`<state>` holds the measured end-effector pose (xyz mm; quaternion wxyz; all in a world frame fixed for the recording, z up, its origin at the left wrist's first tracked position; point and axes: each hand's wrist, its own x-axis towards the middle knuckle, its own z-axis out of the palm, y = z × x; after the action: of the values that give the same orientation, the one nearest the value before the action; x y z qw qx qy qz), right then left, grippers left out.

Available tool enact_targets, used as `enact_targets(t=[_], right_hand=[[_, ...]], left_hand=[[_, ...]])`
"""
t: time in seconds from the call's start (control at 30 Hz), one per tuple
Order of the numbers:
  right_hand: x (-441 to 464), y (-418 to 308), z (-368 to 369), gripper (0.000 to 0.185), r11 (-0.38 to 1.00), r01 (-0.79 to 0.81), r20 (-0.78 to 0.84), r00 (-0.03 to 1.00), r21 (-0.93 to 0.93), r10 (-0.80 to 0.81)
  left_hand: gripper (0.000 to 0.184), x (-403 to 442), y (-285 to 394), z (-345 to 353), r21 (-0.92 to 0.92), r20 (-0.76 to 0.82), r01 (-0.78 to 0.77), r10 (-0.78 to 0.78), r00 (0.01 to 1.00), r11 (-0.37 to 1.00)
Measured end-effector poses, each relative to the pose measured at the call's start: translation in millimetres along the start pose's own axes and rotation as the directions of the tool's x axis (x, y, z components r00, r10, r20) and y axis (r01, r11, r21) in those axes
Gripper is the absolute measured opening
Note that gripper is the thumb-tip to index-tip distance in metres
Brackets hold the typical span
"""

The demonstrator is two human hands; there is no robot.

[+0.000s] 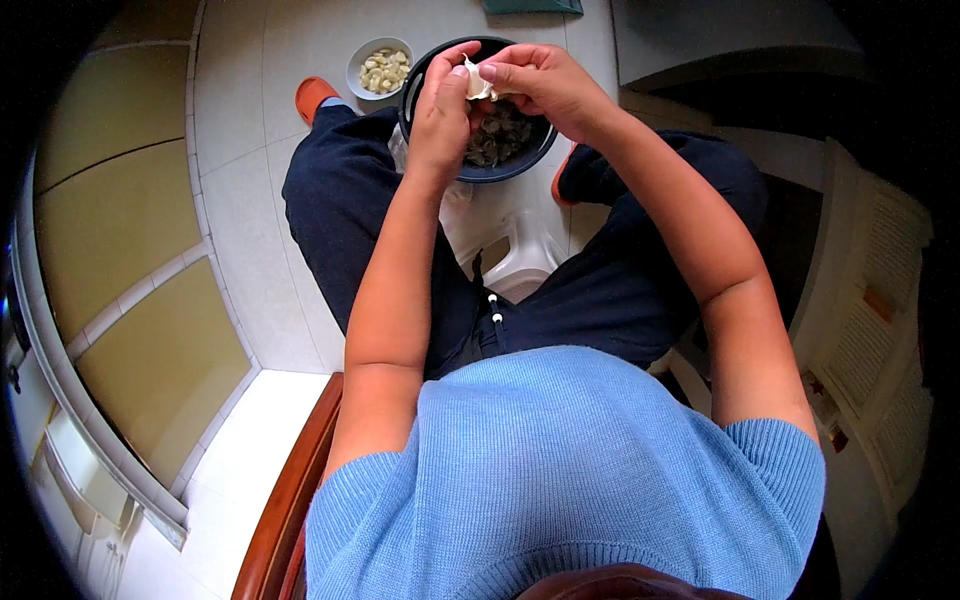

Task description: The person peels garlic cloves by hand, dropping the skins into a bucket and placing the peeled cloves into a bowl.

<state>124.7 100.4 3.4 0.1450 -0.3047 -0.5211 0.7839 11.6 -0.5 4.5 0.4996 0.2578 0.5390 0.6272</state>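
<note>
Blue knit top [600, 460] fills my foreground, as left hand [548, 85] and right hand [442, 115] pinch a pale garlic piece [478, 82] between their fingertips above a dark bucket [512, 174], its far rim partly covered; I cannot identify the shadowed scraps [500, 135] inside, while peeled cloves [384, 72] lie in a white bowl [359, 88] near the bucket, a green object [532, 6] cut off at top
</note>
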Motion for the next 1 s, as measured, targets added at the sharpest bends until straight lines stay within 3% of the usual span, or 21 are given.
enact_targets(t=[0.2, 0.27, 0.37, 0.6, 0.8, 0.87, 0.9, 0.93, 1.0], right_hand=[[4, 6, -7, 0.022, 0.998, 0.061, 0.05, 0.997, 0.003, -0.061], [3, 4, -6, 0.018, 0.995, 0.055, -0.013, 0.998, -0.086, -0.056], [1, 3, -2, 0.016, 0.98, 0.088, -0.055, 0.994, -0.177, -0.099], [0, 2, -2, 0.021, 0.963, 0.143, -0.065, 0.985, -0.229, -0.162], [-4, -3, 6, 0.031, 0.992, 0.025, -0.121, 0.992, -0.125, -0.04], [-5, -2, 7, 0.03, 0.99, -0.131, 0.06, 0.99, 0.049, 0.128], [-3, -2, 6, 0.029, 0.983, -0.149, 0.149, 0.98, 0.11, 0.132], [-4, -1, 5, 0.029, 0.983, -0.15, 0.149, 0.98, 0.11, 0.132], [-5, -3, 5, 0.028, 0.996, -0.044, 0.036, 0.998, -0.072, 0.047]], left_hand=[[0.025, -2, -5, 1, 0.063, -0.01, -0.05, 0.051, 0.999, 0.997], [0.021, -2, -12, -1, 0.25, -0.09, -0.205, 0.233, 0.968, 0.946], [0.02, 4, -16, -4, 0.336, -0.181, -0.22, 0.291, 0.939, 0.916], [0.022, 7, -16, -4, 0.285, -0.19, -0.235, 0.295, 0.936, 0.929], [0.022, 7, -13, 0, 0.277, -0.187, -0.304, 0.362, 0.913, 0.911], [0.018, 8, -18, 1, 0.256, -0.11, -0.391, 0.428, 0.897, 0.884], [0.018, 8, -17, 3, 0.255, -0.11, -0.39, 0.428, 0.897, 0.885], [0.021, 8, -17, 6, 0.309, -0.088, -0.444, 0.49, 0.867, 0.841], [0.024, 8, -17, 5, 0.361, -0.061, -0.494, 0.549, 0.834, 0.791]])
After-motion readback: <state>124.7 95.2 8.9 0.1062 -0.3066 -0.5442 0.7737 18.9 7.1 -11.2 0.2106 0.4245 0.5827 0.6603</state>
